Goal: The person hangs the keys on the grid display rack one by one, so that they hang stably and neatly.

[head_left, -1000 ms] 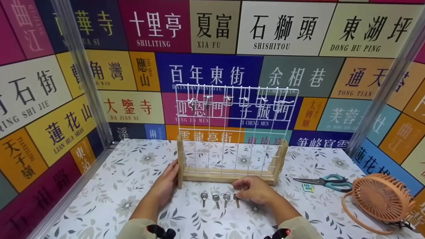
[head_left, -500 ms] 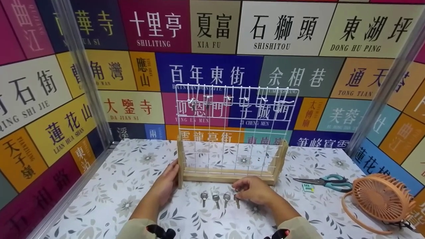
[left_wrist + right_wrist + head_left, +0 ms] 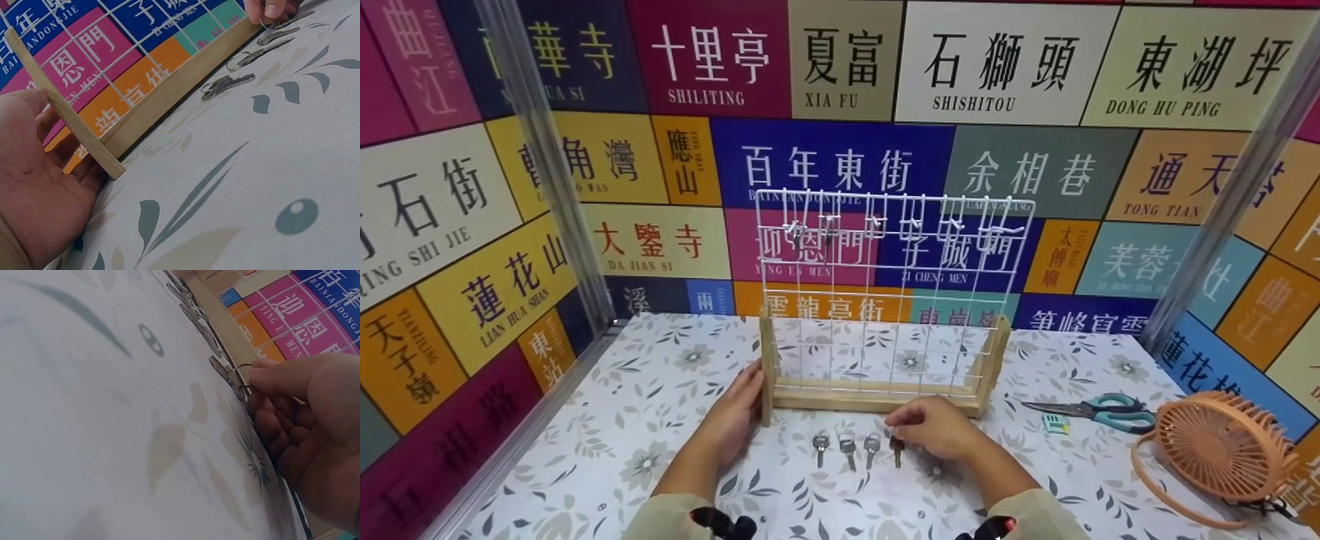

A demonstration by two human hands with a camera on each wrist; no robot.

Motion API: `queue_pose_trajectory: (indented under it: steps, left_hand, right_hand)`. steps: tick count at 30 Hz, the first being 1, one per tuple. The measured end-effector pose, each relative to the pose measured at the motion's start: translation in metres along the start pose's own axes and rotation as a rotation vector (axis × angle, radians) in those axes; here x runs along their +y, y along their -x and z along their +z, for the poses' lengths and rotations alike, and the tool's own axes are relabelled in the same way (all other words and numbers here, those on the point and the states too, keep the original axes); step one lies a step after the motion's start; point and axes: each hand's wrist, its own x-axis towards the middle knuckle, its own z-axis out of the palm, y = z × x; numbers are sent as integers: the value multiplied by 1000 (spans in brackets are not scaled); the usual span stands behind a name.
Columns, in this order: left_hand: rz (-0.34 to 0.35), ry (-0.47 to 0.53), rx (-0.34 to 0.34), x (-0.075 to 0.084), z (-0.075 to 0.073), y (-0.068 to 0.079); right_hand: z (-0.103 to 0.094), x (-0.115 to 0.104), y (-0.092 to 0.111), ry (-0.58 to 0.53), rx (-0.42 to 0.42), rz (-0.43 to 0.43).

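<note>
My left hand (image 3: 737, 416) holds the left wooden post (image 3: 73, 121) of a white wire grid rack (image 3: 877, 401), thumb and fingers to either side of it. With thumb and forefinger, my right hand (image 3: 936, 429) pinches the ring (image 3: 244, 365) of the rightmost key (image 3: 897, 448), just in front of the rack's base. To its left, three more keys, a first key (image 3: 821, 446), a second key (image 3: 848, 451) and a third key (image 3: 872, 448), lie in a row with their rings towards the rack. Small keys (image 3: 796, 238) hang from the rack's leftmost hooks.
Further right along the grid are several white hooks (image 3: 911, 227). On the flowered tablecloth at the right lie teal-handled scissors (image 3: 1114, 411), a small green-and-white packet (image 3: 1056, 424) and an orange fan (image 3: 1219, 446). Walls with printed signs (image 3: 832, 157) surround the table.
The rightmost key has shifted slightly and now looks darker and shorter, tilted up by its ring in my right hand. My left hand stays at the post.
</note>
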Motion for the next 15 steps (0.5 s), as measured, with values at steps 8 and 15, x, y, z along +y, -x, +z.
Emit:
queue_pose_trajectory:
  steps: [8,15]
  left_hand:
    - [6,-15,2,0,-1,2]
    - [22,3,-4,-1,0,0]
  right_hand:
    - [-10,-12,1,-165,90,13]
    - [-23,-43,6,-456,186,-9]
